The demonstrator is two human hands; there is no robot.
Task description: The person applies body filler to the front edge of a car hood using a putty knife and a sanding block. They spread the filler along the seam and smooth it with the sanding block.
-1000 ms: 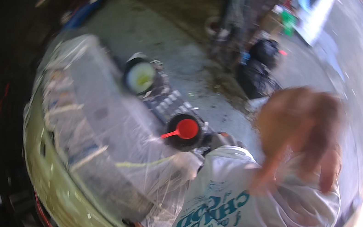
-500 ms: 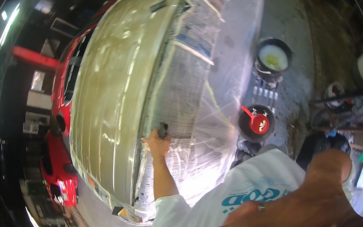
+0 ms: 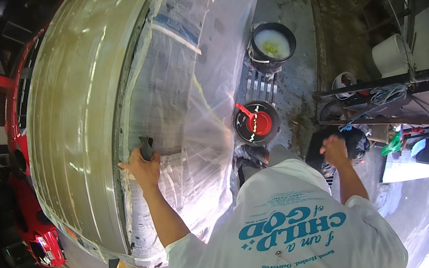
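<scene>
My left hand (image 3: 144,167) reaches out to the long edge of a vehicle panel (image 3: 69,116), which is dull olive and grey with a wet sheen. Between its thumb and fingers is a folded piece of dark sandpaper (image 3: 146,148). The hand rests where the bare panel meets clear plastic sheeting (image 3: 184,116) and masking paper. Away from the panel, my right hand (image 3: 335,151) hangs low on the right, beside a black plastic bag (image 3: 355,142). Its fingers are loosely bent and apart, with nothing seen in them.
Right of the panel stand a black bucket (image 3: 290,46) of cloudy liquid and a black basin (image 3: 245,136) holding a red dipper (image 3: 261,123). A metal rack (image 3: 383,83) with a coiled cord is farther right. Red cars (image 3: 44,248) stand at the left.
My right hand has dropped from close in front of the camera to low on the right. The view has shifted, while my left hand stays at the panel edge with the sandpaper.
</scene>
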